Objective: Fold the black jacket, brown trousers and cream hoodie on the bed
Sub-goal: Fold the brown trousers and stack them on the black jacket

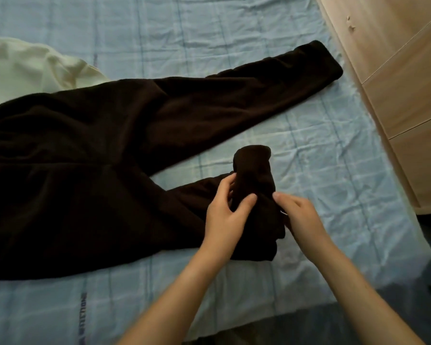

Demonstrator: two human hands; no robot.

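In the head view, both bare forearms reached forward from the bottom edge over the bed (309, 150), converging on the near leg of the brown trousers (85, 150). The left hand (224, 210) was turned palm-right, its fingers and thumb curled round the bunched end of that leg, the thumb lying across the dark fabric. The right hand (301, 215) came in from the other side, thumb forward, its fingers tucked behind a fold of the same cloth, gripping it. Between the two hands the leg's end stood up from the sheet as a rolled or bunched lump, its cuff pointing away from the person.

The rest of the trousers lay flat across the middle of the bed, waist toward the left edge of the picture. The far leg stretched out straight toward the upper right, its cuff close to the bed's edge. The cream hoodie (30, 68) lay crumpled at the upper left, touching the trousers' upper edge and partly tucked under it. The sheet was light blue with a faint check and many creases. A pale wooden wardrobe (396, 70) stood just beside the bed on the right, and dark floor showed below it.
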